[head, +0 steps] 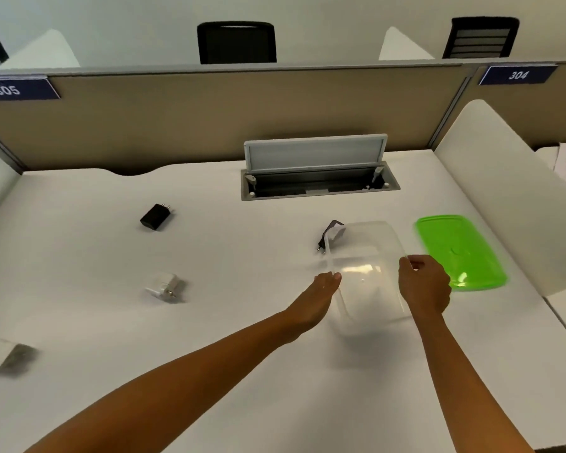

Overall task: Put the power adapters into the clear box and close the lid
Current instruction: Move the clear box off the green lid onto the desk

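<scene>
A clear box (370,256) stands open on the white desk (242,371), right of centre, with nothing visible inside. My left hand (317,299) touches its left rim with fingers stretched out. My right hand (425,286) grips its right rim. The green lid (459,251) lies flat just right of the box. A black adapter (332,233) leans at the box's far left corner, outside it. Another black adapter (156,216) lies far left. A white adapter (164,286) lies left of centre. A white and grey adapter (7,356) sits at the left edge, blurred.
An open cable hatch (317,178) with a raised grey flap is set into the desk behind the box. A white side divider (510,194) rises on the right, just past the lid. A beige partition (209,119) closes the back.
</scene>
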Available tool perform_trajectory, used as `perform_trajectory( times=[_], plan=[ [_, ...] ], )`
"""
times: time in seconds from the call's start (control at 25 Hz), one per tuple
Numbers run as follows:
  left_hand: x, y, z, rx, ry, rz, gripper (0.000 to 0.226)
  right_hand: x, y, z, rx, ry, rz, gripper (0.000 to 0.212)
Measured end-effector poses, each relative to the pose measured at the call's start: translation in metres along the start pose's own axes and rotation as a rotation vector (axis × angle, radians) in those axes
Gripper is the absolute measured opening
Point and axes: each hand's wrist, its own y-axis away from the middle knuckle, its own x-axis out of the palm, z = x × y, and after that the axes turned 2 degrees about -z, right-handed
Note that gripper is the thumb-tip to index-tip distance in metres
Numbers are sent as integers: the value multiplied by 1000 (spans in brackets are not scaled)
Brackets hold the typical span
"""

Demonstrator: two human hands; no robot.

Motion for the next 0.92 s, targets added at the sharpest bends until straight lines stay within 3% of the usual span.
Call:
perform_trajectory(
  times=[0.08,0.28,0.48,0.92],
  plan=[
    [-17,19,21,-8,60,-82,84,13,27,7,-49,-28,53,20],
    [-68,59,58,-17,266,-320,59,63,86,36,-192,-74,209,19],
    [-114,81,79,-21,359,-481,53,108,126,62,-255,-98,368,19],
    [-171,77,106,-63,439,-648,46,160,160,86,-356,-105,511,20]
  ],
)
